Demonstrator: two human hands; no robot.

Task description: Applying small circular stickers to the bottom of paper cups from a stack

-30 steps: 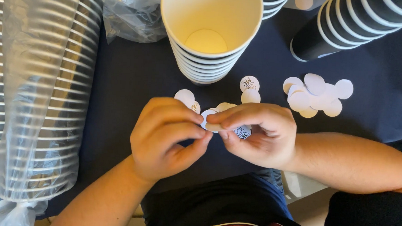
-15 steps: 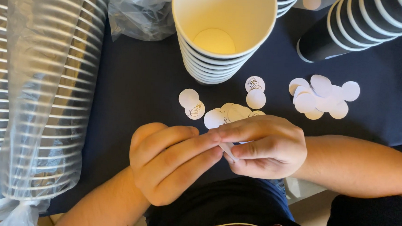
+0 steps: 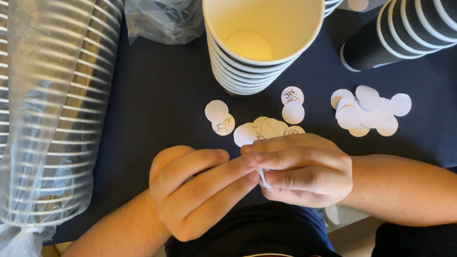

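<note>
At the 9 o'clock side lies a long sleeve of stacked cups (image 3: 42, 103), wrapped in clear plastic and knotted at its lower end, resting on the dark blue table (image 3: 157, 88). A crumpled clear bag (image 3: 161, 13) sits at about 11 o'clock.

Just below centre the left hand (image 3: 196, 192) comes in from 7 o'clock, fingers curled and pointing toward 2 o'clock, their tips meeting the right hand. Between the two hands a small white paper piece (image 3: 262, 177) shows only as a thin, curved white edge; the rest is hidden by the fingers, so its full shape and any print cannot be told. Both hands pinch it narrowly, left fingertips against one side, right thumb and forefinger on the other.

At 12 o'clock stands an upright stack of paper cups (image 3: 262, 36), cream inside, dark with white rims outside, seen from above into the top cup. Between this stack and the hands loose white paper discs (image 3: 254, 130) lie scattered flat on the table, some plain, some with a small dark printed mark, a few overlapping; the nearest are just beside the right knuckles.

The right hand (image 3: 304, 171) enters from 3 o'clock, fingers folded over the piece. At 2 o'clock a second cluster of plain white discs (image 3: 367, 112) overlaps in a heap, and beyond it at 1 o'clock a stack of dark cups (image 3: 416, 29) lies on its side.
</note>
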